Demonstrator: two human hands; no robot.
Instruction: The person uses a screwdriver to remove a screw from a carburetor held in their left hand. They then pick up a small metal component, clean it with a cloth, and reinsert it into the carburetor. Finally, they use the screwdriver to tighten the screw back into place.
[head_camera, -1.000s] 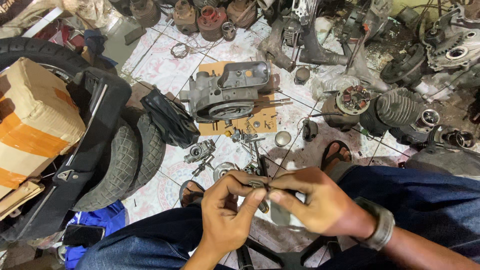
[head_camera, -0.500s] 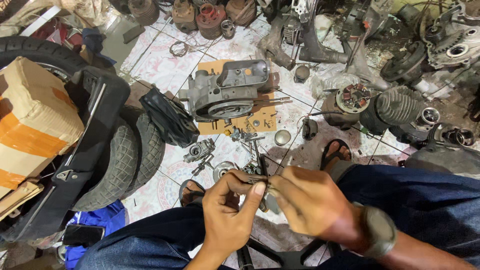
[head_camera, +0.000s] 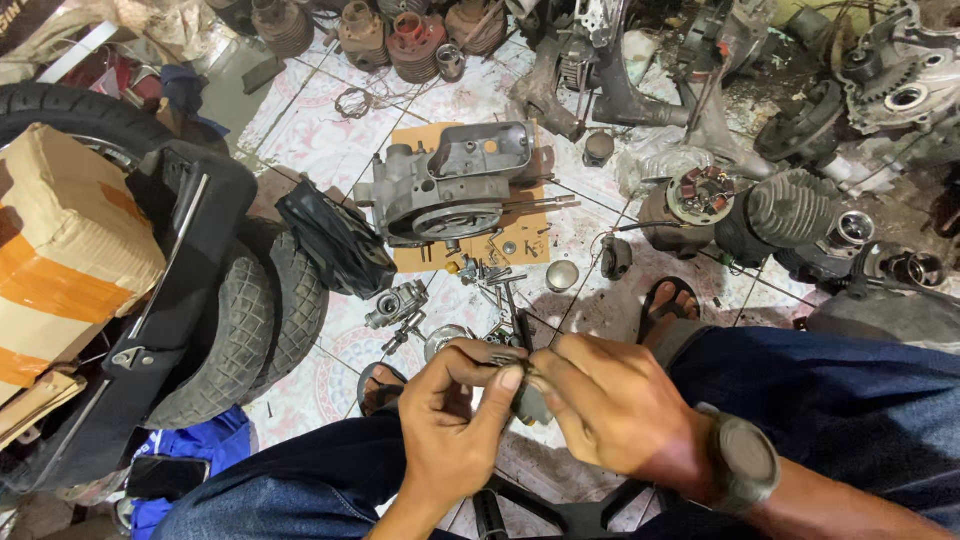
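Metal small part (head_camera: 528, 398), dark and greasy, sits pinched between the fingertips of the left hand (head_camera: 455, 425) and the right hand (head_camera: 615, 412), pressed together over the lap. Just beyond the hands: loose bolts (head_camera: 495, 275), small carburettor (head_camera: 397, 305). Farther out: grey engine casing (head_camera: 450, 185) on cardboard sheet (head_camera: 520, 245); stacked tyres (head_camera: 250, 325) to their left.

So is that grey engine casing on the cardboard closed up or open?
Open: the engine casing lies on the cardboard with its hollow inside bare, no cover on it.

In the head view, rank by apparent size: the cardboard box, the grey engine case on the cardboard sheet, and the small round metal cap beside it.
1. cardboard box, though nearer the camera
2. engine case
3. round metal cap
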